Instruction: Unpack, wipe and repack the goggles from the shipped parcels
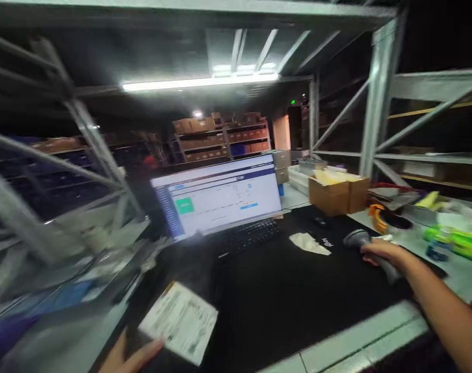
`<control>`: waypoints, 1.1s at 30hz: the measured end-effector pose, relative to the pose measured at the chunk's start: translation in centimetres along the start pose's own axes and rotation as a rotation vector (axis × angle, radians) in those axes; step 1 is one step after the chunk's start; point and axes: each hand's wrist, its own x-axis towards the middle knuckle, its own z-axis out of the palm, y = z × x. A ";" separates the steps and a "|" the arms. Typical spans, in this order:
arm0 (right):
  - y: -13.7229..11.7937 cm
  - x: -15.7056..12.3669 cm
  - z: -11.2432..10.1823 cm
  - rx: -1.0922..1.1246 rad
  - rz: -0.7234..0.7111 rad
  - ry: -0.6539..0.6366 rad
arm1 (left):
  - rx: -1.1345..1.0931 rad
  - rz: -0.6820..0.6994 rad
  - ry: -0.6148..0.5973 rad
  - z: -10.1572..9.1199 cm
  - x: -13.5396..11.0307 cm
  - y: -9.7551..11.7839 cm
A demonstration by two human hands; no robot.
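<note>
My right hand (383, 254) is wrapped around a grey handheld barcode scanner (358, 239), over the right side of the black desk mat (259, 300). Low on the left, my left hand (129, 357) shows spread fingers, partly cut off by the frame's bottom edge. One fingertip meets the near edge of a small flat package with a white printed label (181, 321). The label's print is too blurred to read. A crumpled piece of white paper (309, 243) lies on the mat between the keyboard and the scanner.
A lit monitor (220, 199) stands behind a black keyboard (251, 235), with a dark mouse (319, 222) to its right. Further right are an open cardboard box (329, 196), an orange tape roll (378, 218) and a small bottle (440, 247). Plastic bags (115, 259) cover the left side.
</note>
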 end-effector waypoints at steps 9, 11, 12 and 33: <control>-10.2 -15.7 11.2 -0.027 -0.604 -0.344 | -0.018 0.172 -0.165 1.5 -0.3 -0.8; -12.5 -19.2 13.4 -0.081 -0.704 -0.540 | 0.030 0.173 -0.158 2.0 -0.4 -1.2; -13.4 -20.1 14.4 -0.101 -0.718 -0.617 | 0.053 0.169 -0.156 2.2 -0.5 -1.5; -9.3 -11.2 14.7 -0.033 -0.402 -0.350 | -0.646 -0.347 -0.164 -0.7 1.2 -3.1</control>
